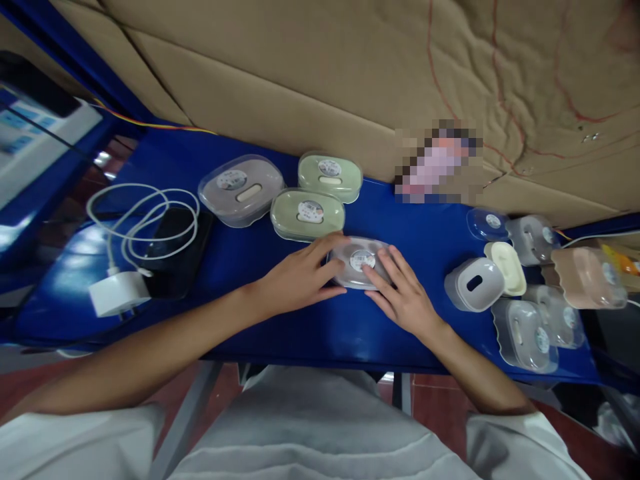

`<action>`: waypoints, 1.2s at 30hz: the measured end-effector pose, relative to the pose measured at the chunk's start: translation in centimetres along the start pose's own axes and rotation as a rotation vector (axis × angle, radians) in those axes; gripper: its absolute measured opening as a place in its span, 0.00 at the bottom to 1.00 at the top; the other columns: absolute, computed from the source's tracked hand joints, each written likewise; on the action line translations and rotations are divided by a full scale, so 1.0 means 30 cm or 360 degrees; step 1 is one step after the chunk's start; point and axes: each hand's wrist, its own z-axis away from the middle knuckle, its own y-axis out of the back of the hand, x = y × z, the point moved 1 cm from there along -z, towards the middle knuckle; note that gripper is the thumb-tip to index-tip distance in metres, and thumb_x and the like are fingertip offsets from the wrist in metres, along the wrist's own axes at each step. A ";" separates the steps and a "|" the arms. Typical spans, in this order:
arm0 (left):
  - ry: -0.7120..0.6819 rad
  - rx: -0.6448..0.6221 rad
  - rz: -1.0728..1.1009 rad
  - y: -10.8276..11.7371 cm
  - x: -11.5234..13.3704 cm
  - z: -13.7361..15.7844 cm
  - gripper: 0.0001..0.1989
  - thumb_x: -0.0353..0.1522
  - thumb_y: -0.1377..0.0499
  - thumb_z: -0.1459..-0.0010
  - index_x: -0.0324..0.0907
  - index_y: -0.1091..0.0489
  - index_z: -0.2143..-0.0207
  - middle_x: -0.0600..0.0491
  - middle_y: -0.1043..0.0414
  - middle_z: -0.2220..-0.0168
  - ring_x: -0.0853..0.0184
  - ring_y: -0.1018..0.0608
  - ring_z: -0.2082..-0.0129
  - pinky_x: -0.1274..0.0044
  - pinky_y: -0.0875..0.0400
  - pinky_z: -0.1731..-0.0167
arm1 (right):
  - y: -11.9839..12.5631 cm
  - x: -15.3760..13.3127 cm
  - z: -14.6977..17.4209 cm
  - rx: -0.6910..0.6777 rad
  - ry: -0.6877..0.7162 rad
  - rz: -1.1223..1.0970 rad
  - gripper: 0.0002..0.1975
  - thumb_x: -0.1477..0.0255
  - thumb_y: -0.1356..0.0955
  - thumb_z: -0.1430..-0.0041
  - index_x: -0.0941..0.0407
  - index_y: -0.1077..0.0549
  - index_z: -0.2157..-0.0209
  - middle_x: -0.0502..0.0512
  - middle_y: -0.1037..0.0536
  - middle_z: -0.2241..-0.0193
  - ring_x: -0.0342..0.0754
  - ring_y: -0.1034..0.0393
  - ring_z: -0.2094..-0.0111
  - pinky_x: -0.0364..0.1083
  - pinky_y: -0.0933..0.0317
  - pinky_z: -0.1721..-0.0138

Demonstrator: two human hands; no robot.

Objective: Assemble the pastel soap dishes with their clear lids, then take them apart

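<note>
A small grey oval plastic box [354, 248] with a clear lid and a round label lies on the blue table in front of me. My left hand [313, 273] grips its left end, with the thumb on the near side. My right hand [403, 287] holds the right end, some fingers over the lid by the label. Just beyond are a green lidded box [287, 217] and a second green lidded box [310, 175]. Left of these rests a larger grey lidded box [260, 177].
To the right are an open grey box [455, 287], a cream tray [515, 270], a loose clear lid [477, 223] and several more boxes, one of them pinkish [580, 280]. A black phone [173, 267], white cable and charger [113, 293] lie left. Cardboard [250, 80] lines the back.
</note>
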 end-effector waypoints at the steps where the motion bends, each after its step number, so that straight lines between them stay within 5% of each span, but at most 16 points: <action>1: 0.0007 -0.0004 0.0039 -0.006 0.004 0.002 0.17 0.37 0.31 0.33 0.40 0.29 0.48 0.33 0.34 0.33 0.44 0.28 0.31 0.58 0.19 0.41 | 0.001 0.004 0.002 0.0016 0.0024 -0.0016 0.45 0.67 0.27 0.29 0.46 0.51 0.20 0.63 0.37 0.25 0.65 0.46 0.23 0.66 0.34 0.30; 7: -0.0122 0.0075 0.0156 0.007 0.021 0.000 0.17 0.33 0.33 0.32 0.40 0.31 0.44 0.35 0.32 0.33 0.47 0.27 0.30 0.57 0.24 0.34 | 0.049 0.049 0.019 0.0292 0.0001 -0.0106 0.34 0.57 0.36 0.22 0.51 0.44 0.22 0.67 0.23 0.36 0.62 0.25 0.36 0.61 0.26 0.42; 12: -0.0057 0.0373 0.0157 0.100 -0.020 -0.022 0.19 0.38 0.31 0.33 0.43 0.32 0.45 0.41 0.30 0.33 0.50 0.25 0.33 0.57 0.22 0.36 | 0.104 0.067 0.033 0.0480 -0.0165 -0.0016 0.30 0.63 0.34 0.24 0.49 0.38 0.26 0.64 0.21 0.39 0.62 0.23 0.40 0.62 0.27 0.43; 16: 0.0237 0.0615 -0.0070 0.190 -0.100 -0.034 0.24 0.41 0.28 0.36 0.47 0.33 0.44 0.46 0.28 0.36 0.51 0.23 0.35 0.54 0.23 0.37 | 0.148 0.075 0.034 0.0479 -0.0301 0.0074 0.29 0.67 0.31 0.28 0.47 0.35 0.28 0.61 0.20 0.41 0.62 0.23 0.41 0.61 0.28 0.41; 22: 0.0504 0.0573 -0.0188 0.215 -0.253 -0.018 0.27 0.48 0.31 0.33 0.45 0.36 0.42 0.49 0.32 0.34 0.54 0.26 0.36 0.53 0.24 0.36 | 0.237 0.165 0.080 0.0229 -0.1175 0.0675 0.26 0.55 0.36 0.25 0.51 0.27 0.34 0.67 0.29 0.32 0.72 0.34 0.33 0.74 0.48 0.33; 26: 0.0532 0.0547 -0.0169 0.192 -0.283 -0.006 0.32 0.54 0.33 0.33 0.45 0.38 0.40 0.49 0.34 0.34 0.53 0.28 0.35 0.52 0.24 0.36 | 0.229 0.231 0.142 0.0026 -0.1588 0.0646 0.32 0.50 0.36 0.26 0.56 0.28 0.33 0.73 0.26 0.35 0.75 0.29 0.39 0.76 0.40 0.39; 36: 0.0604 0.0506 -0.0190 0.175 -0.230 -0.016 0.27 0.47 0.37 0.27 0.42 0.40 0.38 0.44 0.39 0.31 0.51 0.31 0.31 0.48 0.30 0.31 | 0.136 0.204 0.100 -0.0091 -0.0964 0.0151 0.27 0.57 0.36 0.24 0.54 0.30 0.31 0.68 0.30 0.31 0.67 0.33 0.31 0.69 0.36 0.32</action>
